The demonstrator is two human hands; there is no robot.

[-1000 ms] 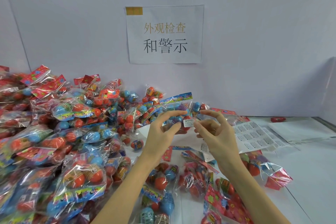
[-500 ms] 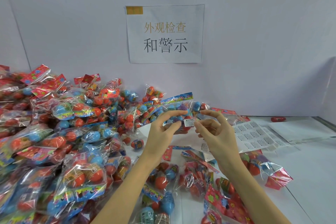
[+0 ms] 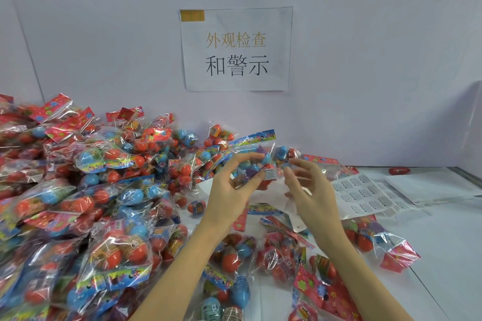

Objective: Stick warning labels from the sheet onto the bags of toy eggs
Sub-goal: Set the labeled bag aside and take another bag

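**Labelling station: one bag in hand, label on its front**

Item 1. Held bag, clear film with a blue printed header strip, is sitting raised above the table between both hands, toy eggs showing through the film.

Item 2. Left hand is gripping the bag from the left, fingers curled over its top and thumb reaching up to the film beside the label.

Item 3. Warning label, small and white, is lying on the bag's front face (whether fully pressed down cannot be told).

Item 4. Right hand is hovering just right of the label, fingers loosely curled and holding nothing that shows.

Item 5. Label sheet is lying flat on the table right of the hands, rows of printed labels facing up.

Item 6. Heap of bags is filling the left side; looser bags are lying near the forearms.

Item 7. Paper sign is hanging on the wall behind.
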